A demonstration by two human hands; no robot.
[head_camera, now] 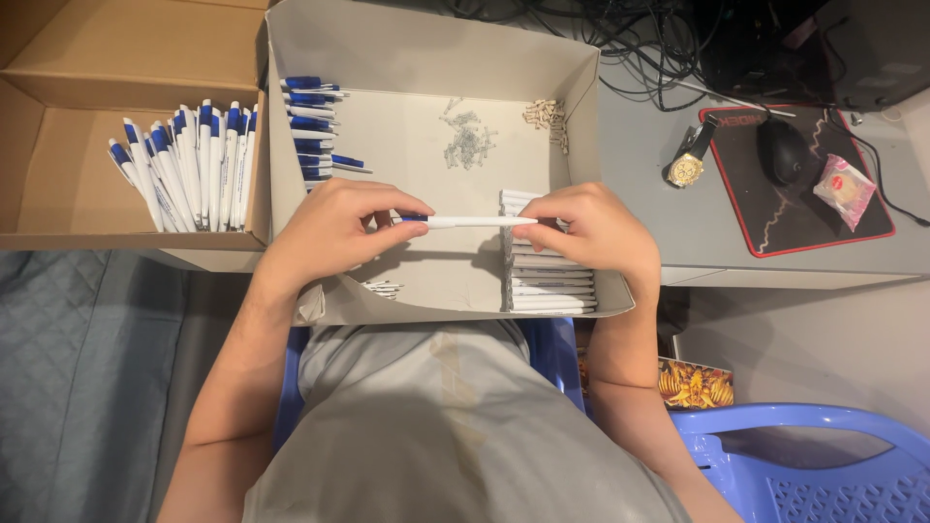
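A white pen (475,222) with a blue end is held level between both hands over a shallow grey cardboard tray (426,48). My left hand (329,228) pinches its blue end. My right hand (596,228) grips the white end. Under my right hand lies a stack of white pen barrels (547,286). Blue pen tops (310,126) are piled along the tray's left wall. Small metal springs (465,140) and pale small parts (544,114) lie at the far side of the tray.
A brown cardboard box (87,58) to the left holds several finished blue-and-white pens (189,165). On the grey desk to the right are a wristwatch (690,160), a black mouse (783,150) on a red-edged pad, a wrapped snack (845,189) and cables. A blue plastic chair (823,465) is at the lower right.
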